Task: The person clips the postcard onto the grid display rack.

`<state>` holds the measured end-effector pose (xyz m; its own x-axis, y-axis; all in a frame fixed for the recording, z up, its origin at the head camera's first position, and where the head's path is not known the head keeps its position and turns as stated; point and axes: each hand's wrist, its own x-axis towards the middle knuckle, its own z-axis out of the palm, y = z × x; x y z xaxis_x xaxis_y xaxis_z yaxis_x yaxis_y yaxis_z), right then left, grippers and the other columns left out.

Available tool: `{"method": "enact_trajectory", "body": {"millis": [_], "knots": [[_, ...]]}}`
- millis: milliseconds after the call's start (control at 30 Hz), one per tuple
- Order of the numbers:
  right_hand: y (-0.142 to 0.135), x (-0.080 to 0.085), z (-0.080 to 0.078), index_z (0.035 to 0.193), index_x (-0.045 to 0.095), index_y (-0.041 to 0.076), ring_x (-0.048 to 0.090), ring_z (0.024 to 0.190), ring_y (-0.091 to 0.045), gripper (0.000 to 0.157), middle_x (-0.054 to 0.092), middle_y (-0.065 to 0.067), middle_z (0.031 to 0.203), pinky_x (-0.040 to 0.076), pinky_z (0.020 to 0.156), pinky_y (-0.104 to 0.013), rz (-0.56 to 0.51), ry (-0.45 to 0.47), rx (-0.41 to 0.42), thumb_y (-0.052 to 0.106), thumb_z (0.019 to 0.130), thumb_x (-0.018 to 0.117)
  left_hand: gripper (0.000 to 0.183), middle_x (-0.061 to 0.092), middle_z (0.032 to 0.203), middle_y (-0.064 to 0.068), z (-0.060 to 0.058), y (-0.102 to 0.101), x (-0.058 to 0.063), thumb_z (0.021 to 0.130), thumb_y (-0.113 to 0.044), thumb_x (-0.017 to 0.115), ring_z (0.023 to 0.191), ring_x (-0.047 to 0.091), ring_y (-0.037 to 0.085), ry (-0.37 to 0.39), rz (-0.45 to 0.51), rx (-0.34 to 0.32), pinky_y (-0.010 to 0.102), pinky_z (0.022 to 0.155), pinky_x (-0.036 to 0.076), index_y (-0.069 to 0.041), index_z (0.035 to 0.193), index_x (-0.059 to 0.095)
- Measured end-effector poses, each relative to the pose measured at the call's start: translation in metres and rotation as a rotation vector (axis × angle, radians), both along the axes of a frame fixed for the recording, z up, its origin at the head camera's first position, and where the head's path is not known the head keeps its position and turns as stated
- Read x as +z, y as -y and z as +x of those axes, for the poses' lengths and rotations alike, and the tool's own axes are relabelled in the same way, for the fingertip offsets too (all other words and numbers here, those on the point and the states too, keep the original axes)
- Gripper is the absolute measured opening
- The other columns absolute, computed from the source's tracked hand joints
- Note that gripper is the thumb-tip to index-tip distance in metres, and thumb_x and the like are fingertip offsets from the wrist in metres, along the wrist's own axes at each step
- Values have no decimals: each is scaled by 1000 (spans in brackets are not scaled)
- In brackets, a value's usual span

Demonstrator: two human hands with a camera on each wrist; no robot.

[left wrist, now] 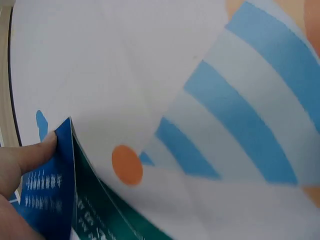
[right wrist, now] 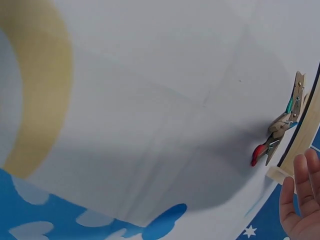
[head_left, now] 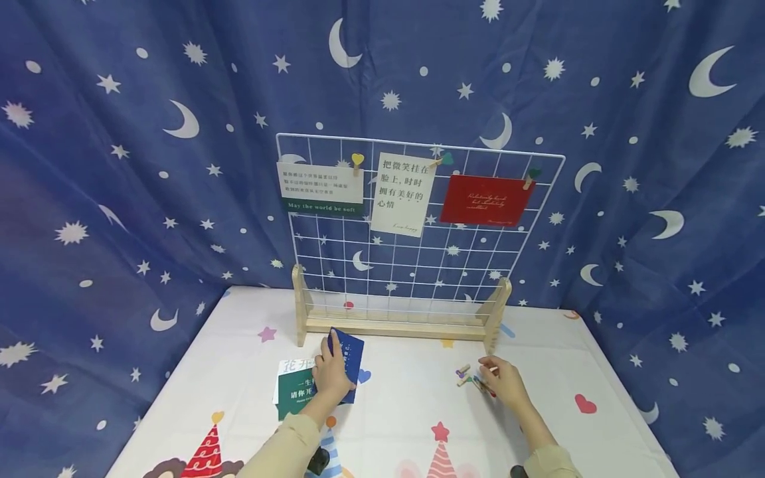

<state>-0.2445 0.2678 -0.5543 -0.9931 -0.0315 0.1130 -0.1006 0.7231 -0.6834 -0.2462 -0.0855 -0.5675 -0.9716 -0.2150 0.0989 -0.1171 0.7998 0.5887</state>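
My left hand [head_left: 330, 373] holds a dark blue card [head_left: 354, 355] with white writing, its thumb along one edge in the left wrist view. The card is tilted over a green card [head_left: 293, 394], which overlaps a white card [head_left: 287, 364] on the table. On the other side, my right hand [head_left: 505, 384] is right beside a small heap of wooden clothespins [head_left: 463, 381] with coloured tops. Its fingers [right wrist: 302, 180] are fairly straight with nothing between them in the right wrist view. One clothespin has a red top [right wrist: 258, 154].
Behind the hands stands a white wire grid [head_left: 394, 265] in a wooden base [head_left: 394, 328]. Clothespins hold a white-and-green card [head_left: 323, 186], a white card with Chinese writing [head_left: 399, 206] and a red card [head_left: 478, 199] on it. A blue star-and-moon curtain [head_left: 179, 219] surrounds the printed tablecloth [head_left: 412, 392].
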Motion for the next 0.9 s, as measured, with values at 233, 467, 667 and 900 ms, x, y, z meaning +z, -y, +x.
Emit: {"method": "enact_trajectory", "body": {"millis": [233, 467, 667, 900], "knots": [[4, 4, -7, 104, 64, -5, 61, 75, -20, 18, 67, -16, 92, 49, 64, -26, 32, -10, -8, 1, 89, 57, 100, 54, 103, 27, -1, 20, 16, 67, 8, 77, 78, 58, 32, 34, 8, -155, 46, 73, 55, -1, 148, 19], [8, 2, -9, 103, 64, -5, 62, 74, -22, 17, 67, -16, 88, 51, 66, -32, 40, -11, 8, 1, 87, 59, 99, 59, 114, 29, 2, 33, 24, 70, -1, 79, 93, 64, 39, 67, -5, -265, 51, 81, 54, -3, 148, 18], [7, 2, -10, 100, 64, -5, 61, 71, -21, 16, 68, -14, 84, 50, 65, -35, 67, -31, 3, 0, 86, 60, 72, 65, 107, 26, 3, 36, 30, 71, -5, 79, 92, 65, 37, 87, 69, -251, 50, 81, 55, 2, 134, 44], [11, 1, -13, 99, 65, -5, 60, 69, -20, 15, 68, -14, 84, 48, 64, -32, 80, -32, 4, -1, 85, 60, 30, 69, 88, 19, 3, 42, 30, 74, -6, 76, 75, 67, 25, 100, 198, -195, 40, 69, 57, 7, 99, 66]]}}
